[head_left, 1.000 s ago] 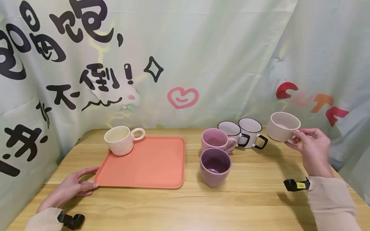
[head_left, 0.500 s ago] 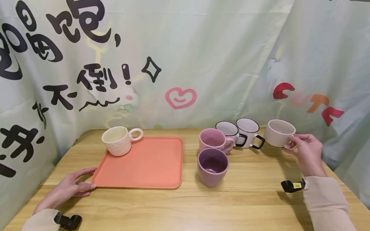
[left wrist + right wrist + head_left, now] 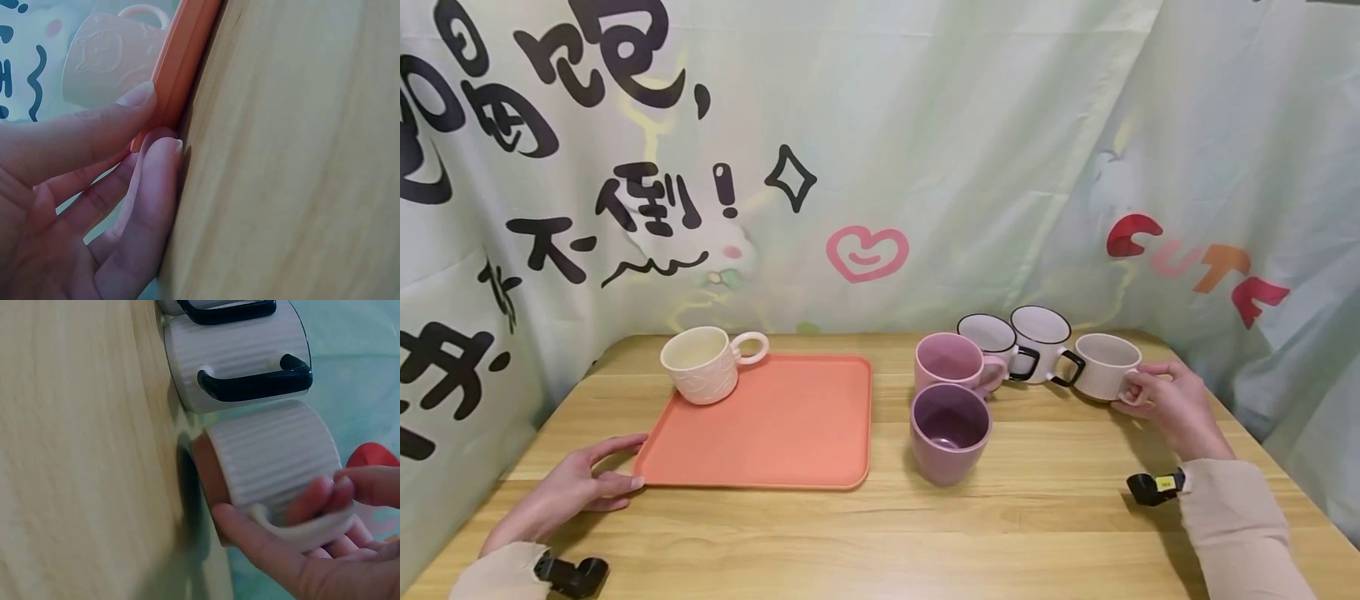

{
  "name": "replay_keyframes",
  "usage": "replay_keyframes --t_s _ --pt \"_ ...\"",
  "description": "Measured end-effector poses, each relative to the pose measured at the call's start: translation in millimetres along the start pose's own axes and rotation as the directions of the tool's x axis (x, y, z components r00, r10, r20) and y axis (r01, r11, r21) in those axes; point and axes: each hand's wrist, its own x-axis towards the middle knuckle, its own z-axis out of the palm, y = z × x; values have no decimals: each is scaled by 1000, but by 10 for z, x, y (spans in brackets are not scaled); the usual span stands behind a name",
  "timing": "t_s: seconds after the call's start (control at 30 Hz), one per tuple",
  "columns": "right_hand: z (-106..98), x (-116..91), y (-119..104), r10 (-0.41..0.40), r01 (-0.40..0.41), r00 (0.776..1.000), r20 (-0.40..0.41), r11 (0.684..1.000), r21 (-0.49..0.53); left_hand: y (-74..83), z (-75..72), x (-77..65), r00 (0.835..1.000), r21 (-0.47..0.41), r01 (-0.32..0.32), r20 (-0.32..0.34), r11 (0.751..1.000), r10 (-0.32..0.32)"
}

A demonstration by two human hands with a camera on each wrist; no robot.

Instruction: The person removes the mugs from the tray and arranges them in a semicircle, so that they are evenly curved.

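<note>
By its handle, my right hand (image 3: 1172, 406) holds a white ribbed mug (image 3: 1107, 365) at the back right of the table. The right wrist view shows the mug's brown base (image 3: 211, 481) slightly tilted, with a dark shadow between it and the wood. My left hand (image 3: 568, 492) pinches the near left corner of an orange tray (image 3: 775, 433), thumb (image 3: 139, 95) on the rim and fingertips beneath. On the tray's far left part sits a cream embossed mug (image 3: 703, 375) with a ring handle.
Two white mugs with black rims and handles, one nearer the middle (image 3: 988, 335) and one beside the ribbed mug (image 3: 1040, 342), stand at the back. In front are a pink mug (image 3: 950, 367) and a purple mug (image 3: 943, 454). A printed curtain (image 3: 962, 167) hangs behind the table.
My right hand has lowered the ribbed mug and brought it left, close beside the white black-rimmed mugs. My left hand keeps its hold on the tray corner.
</note>
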Motion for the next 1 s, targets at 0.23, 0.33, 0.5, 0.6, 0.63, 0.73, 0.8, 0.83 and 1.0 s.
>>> replay_keyframes --t_s 0.23,0.33,0.5,0.6,0.63,0.73,0.8,0.83,1.0 --pt "20 48 -2 70 -35 992 102 950 -310 2 20 4 1000 20 10 -14 1000 -10" --pt "29 35 5 80 -38 991 111 940 -340 3 36 4 1000 28 15 -21 999 -14" --pt "52 1 -9 82 -20 987 141 919 -393 0 6 4 1000 26 12 -9 1000 -11" --pt "68 -19 -33 90 -17 984 151 902 -431 -15 -15 -3 1000 18 7 5 1000 -8" --pt "71 -26 -40 93 -17 984 154 899 -438 -17 -15 -3 1000 16 9 5 1000 -9" --pt "72 -39 -54 100 -18 982 159 893 -450 -16 -6 -2 1000 13 4 5 1000 -4" --pt "73 -44 -57 96 -9 981 166 888 -461 -8 1 -2 1000 19 3 -3 1000 -3" --pt "73 -45 -57 95 -5 981 170 886 -464 -4 4 -4 1000 22 5 -6 1000 -4" --pt "54 -46 -72 71 37 977 203 874 -484 4 9 -4 1000 27 2 -4 1000 -2"
